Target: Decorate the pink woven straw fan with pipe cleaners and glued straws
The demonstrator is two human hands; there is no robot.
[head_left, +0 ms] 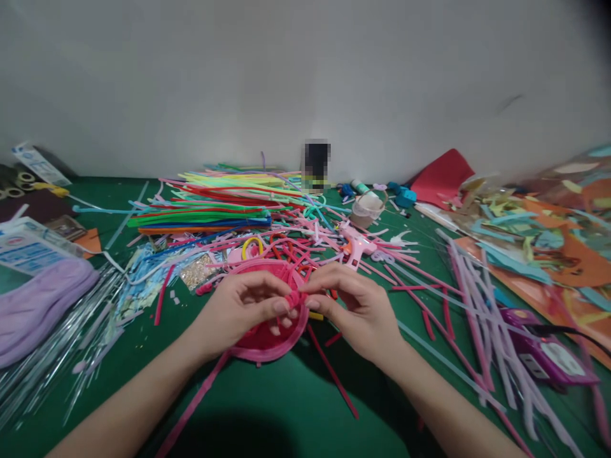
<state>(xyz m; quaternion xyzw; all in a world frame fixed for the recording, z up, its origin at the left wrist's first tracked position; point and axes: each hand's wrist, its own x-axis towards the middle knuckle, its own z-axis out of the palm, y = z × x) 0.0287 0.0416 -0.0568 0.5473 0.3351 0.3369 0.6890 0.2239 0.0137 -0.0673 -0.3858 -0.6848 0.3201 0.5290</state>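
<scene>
Both hands meet at the middle of the view over a round pink-red piece with a raised rim (pixel 279 348). My left hand (pixel 243 302) is closed, thumb and fingers pinching a small pink-red fuzzy piece, which looks like bent pipe cleaner (pixel 294 296). From the other side, my right hand (pixel 356 305) pinches the same piece between thumb and fingertips. The exact grip is partly hidden by the fingers. A pink strip (pixel 200 397) runs from the round piece toward the front edge. Just beyond my right hand lies a pink glue gun (pixel 356 245).
Bundles of coloured pipe cleaners (pixel 200 213) lie at the back. A purple device with a cord (pixel 548 353) and pale strips (pixel 501 331) are at right, near paper scraps (pixel 548 222). Lavender foam pieces (pixel 42 308) lie left. A small white cup (pixel 367 208) stands behind the glue gun.
</scene>
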